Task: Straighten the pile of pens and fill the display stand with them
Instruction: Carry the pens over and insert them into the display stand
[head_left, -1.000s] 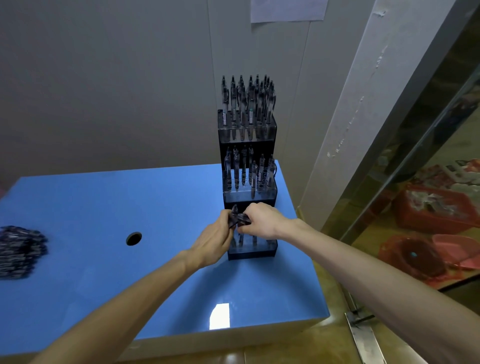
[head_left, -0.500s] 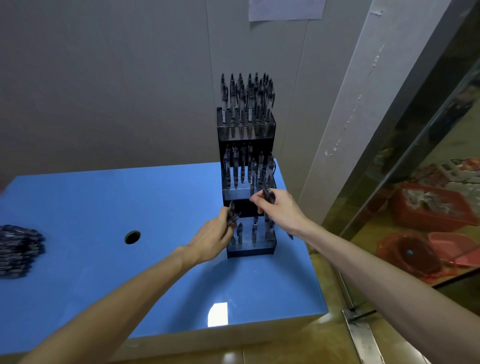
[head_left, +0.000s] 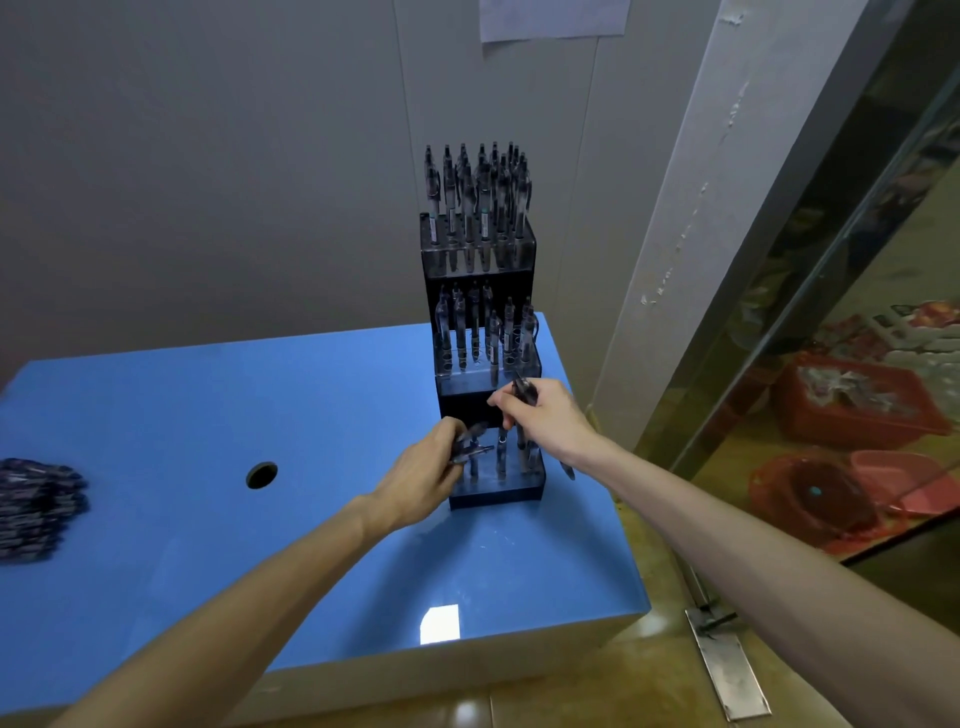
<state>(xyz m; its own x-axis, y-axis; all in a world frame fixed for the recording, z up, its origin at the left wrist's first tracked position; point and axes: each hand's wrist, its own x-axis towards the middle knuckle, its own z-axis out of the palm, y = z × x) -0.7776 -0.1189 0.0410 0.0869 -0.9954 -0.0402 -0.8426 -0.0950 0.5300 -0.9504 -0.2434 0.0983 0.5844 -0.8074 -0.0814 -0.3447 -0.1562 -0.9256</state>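
A single wide-angle camera, worn on my head, looks forward and down across the blue table (head_left: 208, 415), whose near edge runs along the bottom of the frame. My forearms enter from the lower corners and meet at mid-frame, where my left hand (head_left: 423, 475) and right hand (head_left: 545, 421) work close in front of the tiered display stand (head_left: 480, 249) at the table's far right. Straight lines bow toward the edges. The wall behind fills the upper frame; the floor shows at right.
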